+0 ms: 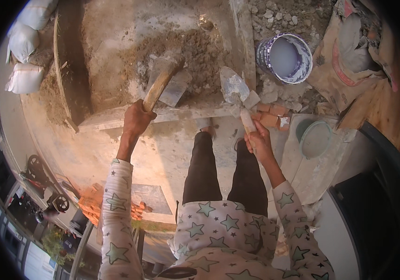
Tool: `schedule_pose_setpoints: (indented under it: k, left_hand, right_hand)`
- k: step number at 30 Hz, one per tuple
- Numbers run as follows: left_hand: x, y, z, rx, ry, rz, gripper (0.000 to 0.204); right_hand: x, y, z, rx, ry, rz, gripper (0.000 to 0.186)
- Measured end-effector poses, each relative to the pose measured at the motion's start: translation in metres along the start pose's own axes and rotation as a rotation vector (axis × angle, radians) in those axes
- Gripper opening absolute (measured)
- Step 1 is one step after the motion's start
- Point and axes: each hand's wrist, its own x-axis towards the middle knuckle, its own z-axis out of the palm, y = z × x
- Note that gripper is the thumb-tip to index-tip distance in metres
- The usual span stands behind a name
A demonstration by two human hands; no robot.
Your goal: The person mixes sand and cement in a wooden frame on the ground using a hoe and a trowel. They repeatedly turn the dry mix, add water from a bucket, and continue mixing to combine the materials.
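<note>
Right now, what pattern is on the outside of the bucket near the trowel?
Blue and white patterned bucket, pale liquid inside; clearest in the head view.

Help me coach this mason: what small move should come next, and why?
Probably dip the trowel in the right hand into the mortar heap. Its blade hangs tilted above the ledge, while the left hand holds the wooden float right beside the heap.

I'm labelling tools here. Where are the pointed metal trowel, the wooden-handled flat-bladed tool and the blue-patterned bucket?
pointed metal trowel [233, 85], head view, on its blade.
wooden-handled flat-bladed tool [175, 88], head view, on its blade.
blue-patterned bucket [307, 60], head view, on its rim.
</note>
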Motion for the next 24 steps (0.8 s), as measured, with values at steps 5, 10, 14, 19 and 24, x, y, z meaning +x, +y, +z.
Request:
schedule_pose_setpoints:
  k: [5,10,14,19,24]
  left_hand:
    - [-0.035,0.002,-0.021,-0.128,0.04,-0.074,0.033]
    - [-0.042,0.017,-0.011,-0.287,0.144,0.044,0.032]
    - [-0.073,0.007,-0.009,-0.525,0.221,-0.036,0.025]
    - [-0.104,-0.002,-0.004,-0.991,0.149,-0.153,0.015]
    - [-0.12,-0.016,0.012,-1.283,0.122,-0.202,0.015]
  right_hand:
    - [0.011,-0.005,0.021,-0.447,0.152,-0.405,0.058]
    - [0.075,0.016,-0.005,-1.1,0.142,-0.481,0.067]
    - [0.085,0.037,0.009,-0.971,0.214,-0.561,0.072]
    - [0.099,0.05,-0.018,-0.79,0.139,-0.356,0.058]
    - [0.084,0.045,-0.014,-0.697,0.077,-0.218,0.059]
